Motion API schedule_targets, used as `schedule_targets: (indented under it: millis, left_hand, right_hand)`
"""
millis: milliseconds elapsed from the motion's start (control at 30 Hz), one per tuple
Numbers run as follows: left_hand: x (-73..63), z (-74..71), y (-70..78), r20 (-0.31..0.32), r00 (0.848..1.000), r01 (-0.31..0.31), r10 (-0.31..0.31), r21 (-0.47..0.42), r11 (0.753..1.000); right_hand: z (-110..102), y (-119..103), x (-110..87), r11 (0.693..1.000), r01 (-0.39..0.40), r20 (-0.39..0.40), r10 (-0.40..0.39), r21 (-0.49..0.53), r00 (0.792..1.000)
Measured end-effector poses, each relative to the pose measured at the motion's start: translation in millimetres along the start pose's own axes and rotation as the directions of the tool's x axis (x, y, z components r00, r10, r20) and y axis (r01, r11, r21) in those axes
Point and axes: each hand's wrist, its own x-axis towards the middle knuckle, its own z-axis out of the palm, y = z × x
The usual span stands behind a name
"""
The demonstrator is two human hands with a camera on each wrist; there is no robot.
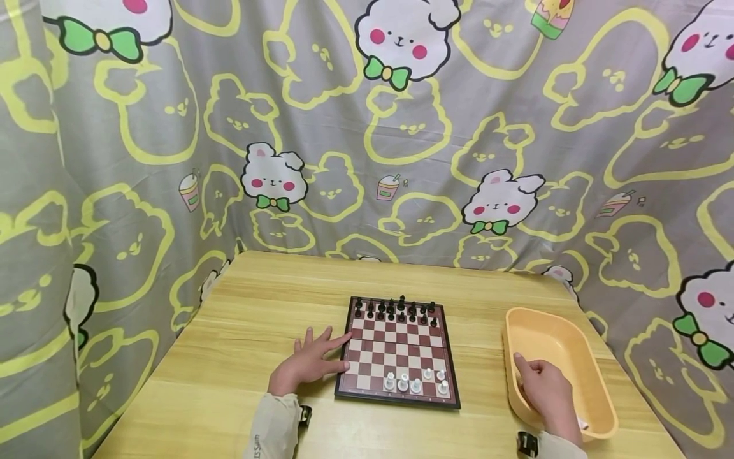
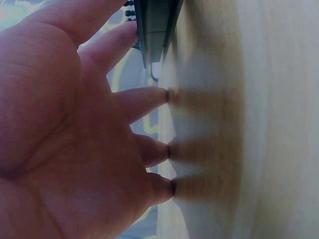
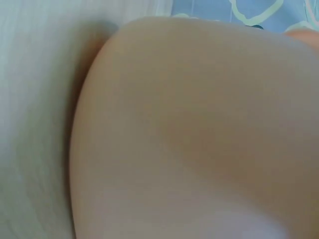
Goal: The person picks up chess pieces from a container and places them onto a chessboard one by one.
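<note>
White pcs (image 1: 403,383) look mid-setup on the board (image 1: 375,352), L hand (image 1: 306,363) spread against its edge, R hand (image 1: 545,390) at the bin (image 1: 541,335) (can't tell if gripping), next prob calls for placing another

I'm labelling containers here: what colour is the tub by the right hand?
The tub is light orange, shown best in the head view.

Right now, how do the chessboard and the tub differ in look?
The chessboard is flat; the tub is hollow with raised walls. The chessboard is checkered dark red and pale, while the tub is plain light orange. The chessboard's corners are sharp; the tub's are rounded. Both rest on the table.
</note>
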Motion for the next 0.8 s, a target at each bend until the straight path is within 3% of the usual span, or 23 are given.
schedule_targets:
  millis: [133, 467, 700, 800]
  left_hand:
    - [-0.3, 1.1, 0.1, 0.002, 1.0, 0.006, -0.006, 0.004, 1.0]
    - [-2.8, 0.4, 3.0, -0.004, 1.0, 0.012, -0.012, -0.001, 1.0]
    - [-2.7, 0.0, 3.2, -0.004, 1.0, 0.009, -0.009, 0.007, 1.0]
    - [-2.7, 0.2, 2.9, -0.004, 1.0, 0.007, -0.007, 0.007, 1.0]
  right_hand:
    - [2.5, 0.4, -2.3, 1.0, 0.015, -0.05, -0.014, 0.022, 0.999]
    - [2.6, 1.7, -3.0, 0.997, 0.076, -0.008, -0.076, 0.004, 0.997]
    - [2.8, 2.2, -4.8, 0.994, 0.106, -0.131, -0.103, 0.016, 0.986]
    - [3.8, 2.0, -5.8, 0.995, 0.09, -0.19, -0.081, 0.04, 0.978]
